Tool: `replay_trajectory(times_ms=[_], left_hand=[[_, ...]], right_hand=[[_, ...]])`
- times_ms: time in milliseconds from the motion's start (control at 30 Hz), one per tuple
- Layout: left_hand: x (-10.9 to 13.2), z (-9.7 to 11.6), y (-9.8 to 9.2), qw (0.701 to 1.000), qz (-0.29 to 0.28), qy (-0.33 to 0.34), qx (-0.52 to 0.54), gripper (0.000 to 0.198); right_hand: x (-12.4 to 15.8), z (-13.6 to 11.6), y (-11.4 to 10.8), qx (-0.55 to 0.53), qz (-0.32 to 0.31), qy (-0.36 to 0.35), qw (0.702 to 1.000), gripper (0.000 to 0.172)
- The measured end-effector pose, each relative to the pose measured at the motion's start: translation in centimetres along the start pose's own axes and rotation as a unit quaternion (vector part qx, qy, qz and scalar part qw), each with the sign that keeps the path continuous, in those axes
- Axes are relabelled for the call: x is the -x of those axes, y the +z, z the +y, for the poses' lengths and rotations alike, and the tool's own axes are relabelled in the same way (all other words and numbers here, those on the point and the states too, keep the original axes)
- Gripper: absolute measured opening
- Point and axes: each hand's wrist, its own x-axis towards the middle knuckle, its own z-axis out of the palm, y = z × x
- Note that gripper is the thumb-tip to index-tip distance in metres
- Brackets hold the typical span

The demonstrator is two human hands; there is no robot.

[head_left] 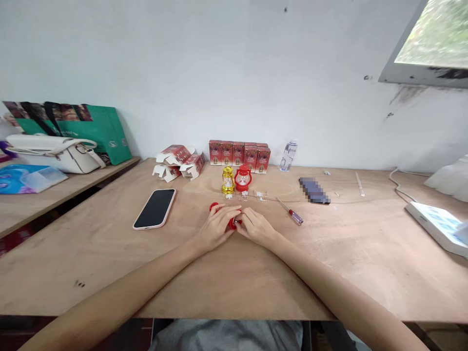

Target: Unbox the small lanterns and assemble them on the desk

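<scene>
My left hand [218, 228] is wrapped round a red mini lantern [213, 207], which lies on its side above the table and is mostly covered by my fingers. The fingertips of my right hand [259, 228] are pinched together at the lantern's right end. Something small and shiny shows there, too small to make out. Just beyond my hands stand a gold mini lantern [227, 180] and another red mini lantern [243, 179], both upright. In front of these two lie several small white parts with thin wires [261, 196].
A screwdriver [295, 217] lies right of my hands, a phone [155, 209] to the left. Behind are red boxes [238, 153], opened cartons [179, 162] and a water bottle [288, 155]. Farther right are a dark pixelated item [314, 190] and a white power strip [437, 229].
</scene>
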Motion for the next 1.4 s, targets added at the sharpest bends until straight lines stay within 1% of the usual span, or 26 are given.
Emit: replay_trajectory(times_ms=[167, 267, 333, 400, 467, 500, 600, 667, 733, 867, 933, 1000, 1033, 1100, 1167, 1233, 1300, 1400], left_hand=[[0.0, 0.0, -0.1, 1.0, -0.016, 0.004, 0.008, 0.044], [0.0, 0.0, -0.2, 1.0, -0.014, 0.003, 0.008, 0.045], [-0.1, 0.0, -0.3, 1.0, -0.006, -0.005, 0.009, 0.044], [-0.2, 0.0, -0.4, 1.0, 0.007, -0.021, 0.006, 0.042], [-0.3, 0.1, -0.5, 0.999, 0.024, -0.035, 0.002, 0.041], [-0.3, 0.1, -0.5, 0.999, 0.032, -0.042, 0.001, 0.04], [-0.4, 0.1, -0.5, 0.997, 0.043, -0.059, 0.004, 0.038], [-0.4, 0.2, -0.5, 0.997, 0.044, -0.063, 0.007, 0.038], [-0.4, 0.2, -0.4, 0.997, 0.047, -0.062, 0.009, 0.039], [-0.4, 0.3, -0.5, 0.997, 0.046, -0.064, 0.008, 0.039], [-0.4, 0.3, -0.5, 0.997, 0.043, -0.067, 0.009, 0.038], [-0.5, 0.3, -0.5, 0.997, 0.044, -0.067, 0.01, 0.038], [-0.5, 0.3, -0.5, 0.997, 0.046, -0.066, 0.01, 0.039], [-0.4, 0.2, -0.5, 0.997, 0.05, -0.066, 0.006, 0.04], [-0.4, 0.1, -0.4, 0.997, 0.049, -0.067, -0.001, 0.041], [-0.3, 0.0, -0.2, 0.997, 0.045, -0.069, -0.012, 0.042], [-0.2, -0.1, -0.1, 0.996, 0.047, -0.072, -0.023, 0.044], [-0.1, -0.2, -0.1, 0.996, 0.054, -0.07, -0.032, 0.045]], right_hand=[[0.1, 0.1, 0.3, 0.034, 0.019, -0.033, 0.999, 0.014], [-0.1, 0.0, -0.1, 0.012, 0.011, -0.027, 0.999, 0.016], [0.0, 0.1, -0.4, -0.018, 0.013, -0.004, 1.0, 0.014], [0.4, 0.9, -0.6, -0.022, 0.035, 0.036, 0.999, 0.01], [1.1, 2.3, -0.5, 0.017, 0.056, 0.102, 0.993, 0.01], [1.5, 3.2, -0.3, 0.047, 0.056, 0.147, 0.986, 0.014], [2.7, 5.9, 0.3, 0.101, -0.005, 0.277, 0.956, 0.02], [3.2, 7.1, 0.8, 0.122, -0.058, 0.331, 0.934, 0.02], [3.3, 7.7, 1.0, 0.138, -0.108, 0.355, 0.918, 0.018], [3.0, 7.9, 1.4, 0.16, -0.187, 0.369, 0.896, 0.017], [2.8, 8.0, 1.4, 0.167, -0.212, 0.367, 0.89, 0.017], [2.7, 7.9, 1.4, 0.17, -0.207, 0.353, 0.897, 0.018], [2.7, 7.8, 1.2, 0.168, -0.19, 0.34, 0.906, 0.018], [2.5, 7.2, 0.8, 0.157, -0.137, 0.292, 0.933, 0.019], [2.1, 6.1, 0.2, 0.132, -0.078, 0.216, 0.964, 0.02], [1.5, 4.4, -0.3, 0.096, -0.024, 0.135, 0.986, 0.02], [0.7, 2.6, -0.6, 0.055, 0.013, 0.078, 0.995, 0.017], [-0.4, 0.5, -0.6, 0.02, 0.036, 0.041, 0.998, 0.01]])
